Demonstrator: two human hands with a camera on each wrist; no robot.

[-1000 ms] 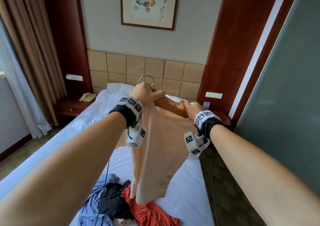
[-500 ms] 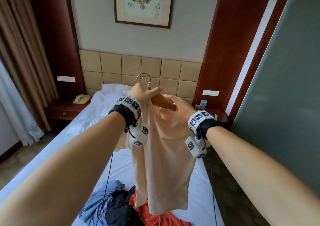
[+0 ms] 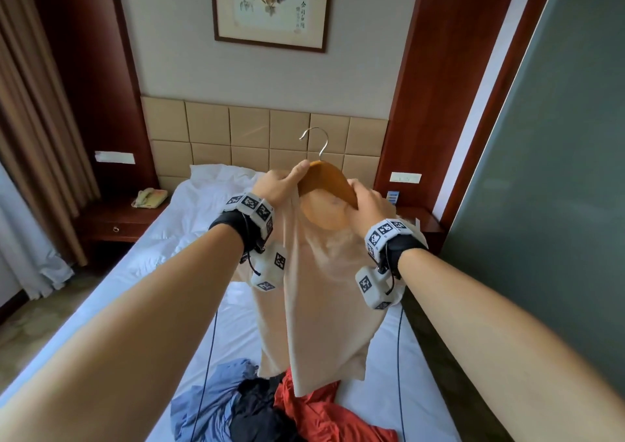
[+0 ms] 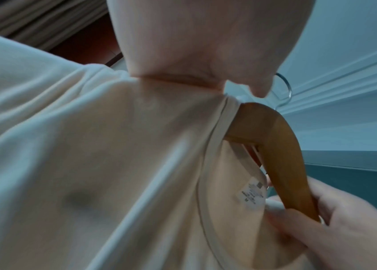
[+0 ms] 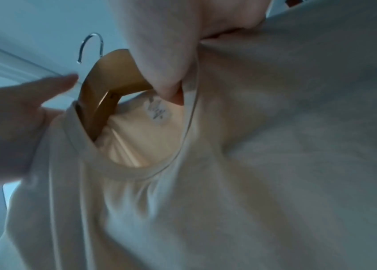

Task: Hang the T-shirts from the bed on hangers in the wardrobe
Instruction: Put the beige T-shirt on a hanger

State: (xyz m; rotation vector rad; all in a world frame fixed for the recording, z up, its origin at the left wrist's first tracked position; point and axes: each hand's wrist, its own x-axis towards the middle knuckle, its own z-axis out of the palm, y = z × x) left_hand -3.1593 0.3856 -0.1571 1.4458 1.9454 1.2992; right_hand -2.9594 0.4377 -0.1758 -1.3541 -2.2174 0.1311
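Note:
A beige T-shirt (image 3: pixel 324 292) hangs in the air above the bed, held up by both hands. A wooden hanger (image 3: pixel 329 179) with a metal hook (image 3: pixel 316 140) sticks out of its neck opening. My left hand (image 3: pixel 287 181) grips the shirt's left shoulder over the hanger's arm, thumb pointing up at the hanger's top. My right hand (image 3: pixel 360 199) grips the hanger's right arm at the collar. In the left wrist view the hanger (image 4: pixel 277 146) runs from the collar down into the right hand (image 4: pixel 344 228). In the right wrist view the right thumb (image 5: pixel 168 85) presses the collar by the label.
A blue shirt (image 3: pixel 209 404), a black one (image 3: pixel 257 408) and a red one (image 3: pixel 324 414) lie heaped on the white bed (image 3: pixel 162 259) below. A dark glass wall (image 3: pixel 548 205) stands close on the right. A nightstand with a telephone (image 3: pixel 148 198) and curtains (image 3: pixel 30 137) are at left.
Both hands have lifted the shirt and hanger higher. The hanger's middle and hook now stand clear out of the neck opening, and the right hand has shifted onto the hanger's right arm.

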